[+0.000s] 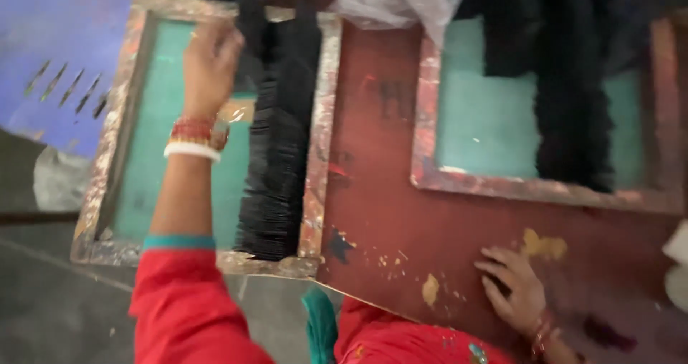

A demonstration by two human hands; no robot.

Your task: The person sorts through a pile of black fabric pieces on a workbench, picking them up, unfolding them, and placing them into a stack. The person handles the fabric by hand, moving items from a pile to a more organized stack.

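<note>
Right hand (514, 286) lies flat and released, fingers spread, on the red board (401, 213) close to its near edge, just beside yellow paint chips. Left hand (209, 66), bangles at the wrist, reaches farther out over the left screen frame (319, 142); its fingers curl at the frame's far rail, but blur hides whether they grip it. That paint-crusted frame overhangs the board's left edge, its teal mesh bearing a tall black fringed stack (276, 170) along the right rail. Bare red board separates it from a second frame (502, 185) at the far right corner, also teal with black material. Crumpled clear plastic (387, 2) sits at the far edge.
</note>
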